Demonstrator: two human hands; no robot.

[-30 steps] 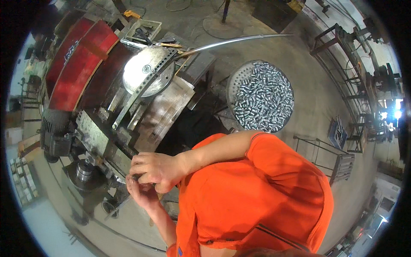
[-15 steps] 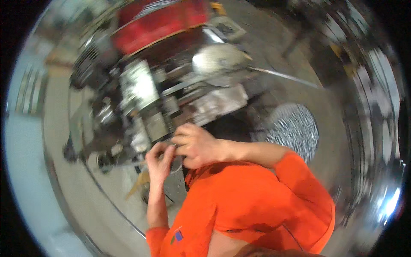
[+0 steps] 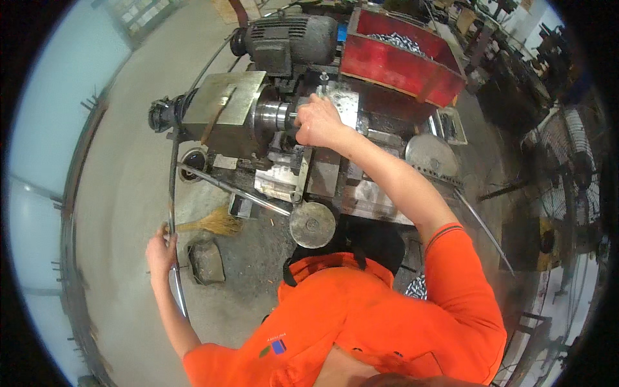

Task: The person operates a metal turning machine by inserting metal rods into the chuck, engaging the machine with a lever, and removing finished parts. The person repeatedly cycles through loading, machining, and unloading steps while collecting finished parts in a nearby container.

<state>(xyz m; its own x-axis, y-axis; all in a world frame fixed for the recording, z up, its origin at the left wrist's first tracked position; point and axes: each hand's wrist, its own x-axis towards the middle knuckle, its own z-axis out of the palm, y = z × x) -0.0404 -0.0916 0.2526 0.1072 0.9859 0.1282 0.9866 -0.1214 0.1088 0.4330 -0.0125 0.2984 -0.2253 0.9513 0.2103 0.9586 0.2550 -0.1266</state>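
Note:
My left hand [image 3: 161, 253] is closed round a long metal lever [image 3: 178, 290] at the left side of a small lathe. Up at the lathe's spindle, my right hand [image 3: 318, 122] is closed with its fingertips right at the front of the shiny chuck [image 3: 274, 116]. What those fingers pinch is mostly hidden; only a small bright bit shows between them and the chuck. Beside the chuck stands the grey headstock [image 3: 222, 106] with a flat metal cover. Below my right hand lies the oily cross slide [image 3: 324, 177].
A red bin [image 3: 403, 61] of small metal parts stands behind the lathe, near a dark motor [image 3: 290, 42]. Round metal discs [image 3: 312, 224] sit at the front. A straw broom [image 3: 219, 222] and a dustpan-like container [image 3: 206, 261] lie on the floor. Another rod [image 3: 483, 229] juts out right.
My hands were together in front of me and have moved apart. The left went out to the lever and closed on it; the right reached forward to the chuck. The view has turned.

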